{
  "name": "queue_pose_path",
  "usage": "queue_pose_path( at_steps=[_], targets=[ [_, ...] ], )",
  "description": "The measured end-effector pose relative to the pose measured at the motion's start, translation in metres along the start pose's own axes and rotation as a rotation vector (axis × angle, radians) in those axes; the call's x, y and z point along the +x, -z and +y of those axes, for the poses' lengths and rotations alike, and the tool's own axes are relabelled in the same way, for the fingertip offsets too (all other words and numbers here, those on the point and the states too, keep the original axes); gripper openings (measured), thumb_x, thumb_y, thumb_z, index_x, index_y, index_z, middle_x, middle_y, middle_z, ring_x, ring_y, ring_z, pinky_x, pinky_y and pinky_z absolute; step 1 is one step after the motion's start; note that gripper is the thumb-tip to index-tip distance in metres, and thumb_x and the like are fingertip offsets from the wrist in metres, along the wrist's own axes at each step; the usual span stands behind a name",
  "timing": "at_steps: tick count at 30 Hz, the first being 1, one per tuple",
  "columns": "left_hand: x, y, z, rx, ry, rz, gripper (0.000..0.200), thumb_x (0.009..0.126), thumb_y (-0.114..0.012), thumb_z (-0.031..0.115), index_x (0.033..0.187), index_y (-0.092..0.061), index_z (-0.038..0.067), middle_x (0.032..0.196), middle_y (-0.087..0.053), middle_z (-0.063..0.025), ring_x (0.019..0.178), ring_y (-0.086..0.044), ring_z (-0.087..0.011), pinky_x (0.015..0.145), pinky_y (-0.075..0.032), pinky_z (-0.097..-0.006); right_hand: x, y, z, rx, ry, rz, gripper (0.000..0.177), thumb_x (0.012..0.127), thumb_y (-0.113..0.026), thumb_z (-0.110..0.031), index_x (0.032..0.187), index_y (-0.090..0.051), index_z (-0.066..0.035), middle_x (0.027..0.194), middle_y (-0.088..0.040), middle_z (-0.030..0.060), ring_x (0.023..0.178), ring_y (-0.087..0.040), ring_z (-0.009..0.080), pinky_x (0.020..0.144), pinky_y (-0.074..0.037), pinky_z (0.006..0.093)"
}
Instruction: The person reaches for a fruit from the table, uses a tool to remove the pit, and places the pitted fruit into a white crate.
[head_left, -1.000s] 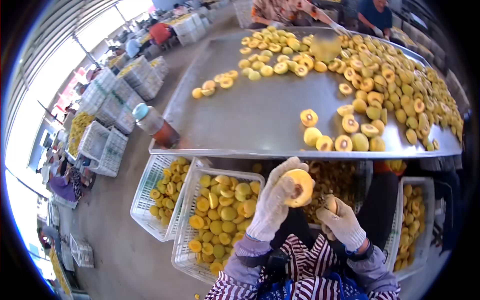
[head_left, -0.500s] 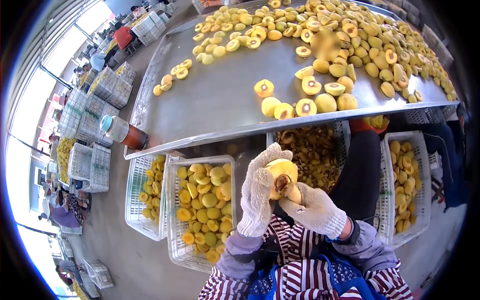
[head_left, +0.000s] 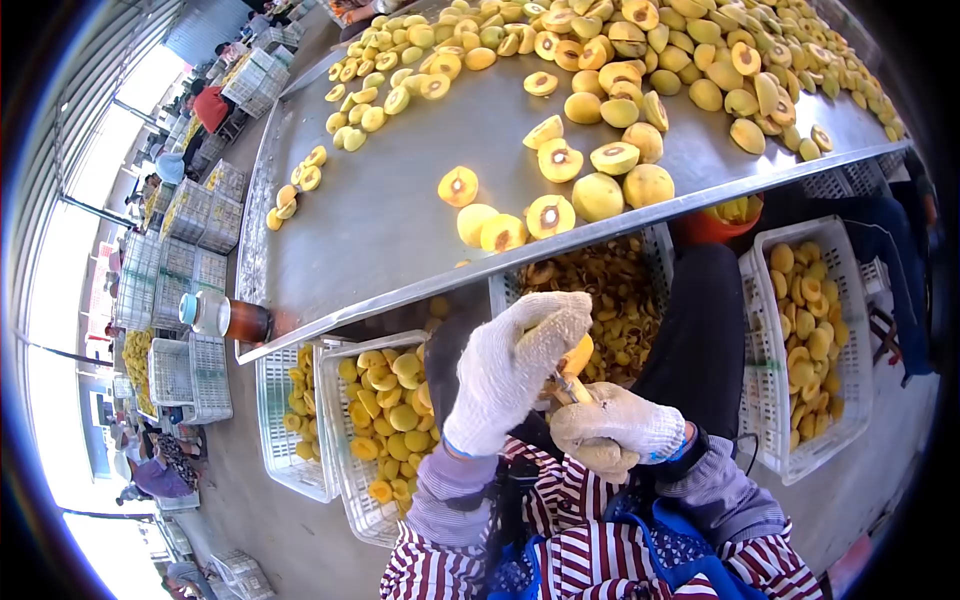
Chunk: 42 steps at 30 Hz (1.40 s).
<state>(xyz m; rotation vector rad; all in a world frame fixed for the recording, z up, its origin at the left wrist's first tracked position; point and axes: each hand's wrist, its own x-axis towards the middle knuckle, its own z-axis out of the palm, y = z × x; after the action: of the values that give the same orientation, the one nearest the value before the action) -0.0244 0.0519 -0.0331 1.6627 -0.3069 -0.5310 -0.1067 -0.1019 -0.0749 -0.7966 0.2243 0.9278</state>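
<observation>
My left hand [head_left: 515, 370], in a whitish knitted glove, is closed around a yellow peach half [head_left: 578, 357], mostly hidden behind its fingers. My right hand [head_left: 620, 430], gloved too, grips a small pitting tool [head_left: 575, 388] with a pale handle, its working end against the fruit. Both hands are over my lap, in front of the metal table [head_left: 370, 230]. Below and beyond them, a crate holds brown pits and scraps [head_left: 625, 335]. Cut peach halves with pits [head_left: 550, 215] lie along the near table edge.
A large heap of peaches [head_left: 700, 60] covers the table's far side. A bottle of reddish-brown liquid [head_left: 240, 319] lies at the left corner. White crates of peach halves stand left [head_left: 345, 440] and right [head_left: 770, 370]. Other people [head_left: 210, 108] sit among stacked crates.
My left hand has turned, its fingers now covering most of the peach half. My right hand has moved lower, showing the tool. The view has shifted, moving the table contents leftward.
</observation>
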Motion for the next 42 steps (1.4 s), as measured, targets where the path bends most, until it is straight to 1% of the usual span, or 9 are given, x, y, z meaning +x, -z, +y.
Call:
queue_pose_path(
  at_steps=[7, 13, 14, 21, 29, 32, 37, 39, 42],
  targets=[
    [0.012, -0.018, -0.018, 0.013, -0.161, 0.102, 0.039, 0.089, -0.074, 0.020, 0.122, -0.064, 0.002, 0.110, -0.071, -0.0101, 0.100, -0.067, -0.0151, 0.087, -0.053, -0.0290, 0.008, 0.027, 0.002, 0.103, 0.018, -0.051, 0.034, 0.094, -0.063, -0.035, 0.079, -0.056, -0.005, 0.052, -0.048, 0.0009, 0.035, -0.042, 0.0089, 0.033, -0.035, 0.0242],
    [0.037, -0.014, -0.028, 0.213, -0.337, -0.070, 0.038, 0.086, -0.076, 0.018, 0.120, -0.066, 0.003, 0.106, -0.073, -0.0107, 0.093, -0.071, -0.0187, 0.082, -0.055, -0.0303, 0.022, 0.058, 0.031, 0.623, 0.039, -0.594, 0.027, 0.103, -0.050, -0.028, 0.089, -0.053, -0.005, 0.050, -0.051, 0.0036, 0.033, -0.043, 0.0125, 0.031, -0.037, 0.0281],
    [0.040, -0.015, -0.026, 0.243, -0.386, -0.094, 0.063, 0.089, -0.068, 0.050, 0.121, -0.062, -0.004, 0.111, -0.070, -0.0156, 0.096, -0.069, -0.0226, 0.087, -0.054, -0.0343, 0.022, 0.060, 0.031, 0.639, 0.035, -0.623, 0.027, 0.103, -0.048, -0.028, 0.091, -0.052, -0.005, 0.050, -0.051, 0.0038, 0.032, -0.044, 0.0130, 0.031, -0.037, 0.0287],
    [0.037, -0.044, -0.031, -0.566, 0.050, -0.094, 0.065, 0.095, -0.058, 0.053, 0.127, -0.057, -0.004, 0.110, -0.069, -0.0164, 0.099, -0.067, -0.0241, 0.088, -0.055, -0.0350, 0.020, 0.057, 0.013, 0.678, 0.111, -0.756, 0.027, 0.104, -0.043, -0.029, 0.091, -0.050, -0.006, 0.044, -0.048, 0.0031, 0.031, -0.045, 0.0139, 0.031, -0.041, 0.0286],
    [0.036, -0.049, -0.031, -0.519, 0.026, -0.066, 0.071, 0.097, -0.052, 0.058, 0.130, -0.054, -0.004, 0.114, -0.067, -0.0198, 0.100, -0.068, -0.0272, 0.086, -0.057, -0.0370, 0.016, 0.059, 0.013, 0.657, 0.131, -0.733, 0.025, 0.103, -0.047, -0.025, 0.095, -0.054, -0.002, 0.053, -0.051, 0.0026, 0.036, -0.049, 0.0141, 0.035, -0.045, 0.0277],
    [0.044, -0.041, -0.045, -1.172, 0.335, -0.208, 0.069, 0.098, -0.050, 0.057, 0.130, -0.053, -0.004, 0.113, -0.066, -0.0204, 0.098, -0.068, -0.0282, 0.084, -0.058, -0.0384, 0.013, 0.060, 0.021, 0.846, -0.101, -0.613, 0.022, 0.099, -0.055, -0.021, 0.100, -0.055, 0.001, 0.069, -0.058, 0.0060, 0.043, -0.053, 0.0129, 0.039, -0.045, 0.0262],
    [0.035, -0.028, -0.049, -0.573, 0.118, 0.198, 0.068, 0.099, -0.047, 0.058, 0.130, -0.051, -0.002, 0.114, -0.065, -0.0217, 0.090, -0.070, -0.0287, 0.075, -0.060, -0.0367, 0.005, 0.068, 0.007, 0.593, 0.141, -0.503, 0.023, 0.096, -0.055, -0.020, 0.088, -0.055, 0.002, 0.045, -0.047, 0.0052, 0.032, -0.044, 0.0138, 0.033, -0.037, 0.0269],
    [0.022, 0.020, -0.065, -0.440, -0.025, 0.386, 0.069, 0.096, -0.050, 0.059, 0.130, -0.055, 0.000, 0.111, -0.066, -0.0204, 0.087, -0.071, -0.0306, 0.062, -0.061, -0.0350, -0.008, 0.060, -0.003, 0.400, 0.248, -0.094, 0.015, 0.090, -0.055, -0.014, 0.078, -0.052, -0.006, 0.056, -0.048, 0.0042, 0.038, -0.045, 0.0127, 0.034, -0.036, 0.0288],
    [-0.007, 0.092, -0.064, 0.608, 0.026, 0.771, 0.036, 0.097, -0.060, 0.032, 0.114, -0.066, 0.001, 0.115, -0.067, -0.0148, 0.103, -0.065, -0.0256, 0.091, -0.052, -0.0336, -0.001, 0.062, -0.010, 0.308, 0.232, 0.030, 0.019, 0.092, -0.054, -0.017, 0.079, -0.054, -0.003, 0.047, -0.042, 0.0014, 0.029, -0.036, 0.0126, 0.029, -0.030, 0.0294]
  ],
)
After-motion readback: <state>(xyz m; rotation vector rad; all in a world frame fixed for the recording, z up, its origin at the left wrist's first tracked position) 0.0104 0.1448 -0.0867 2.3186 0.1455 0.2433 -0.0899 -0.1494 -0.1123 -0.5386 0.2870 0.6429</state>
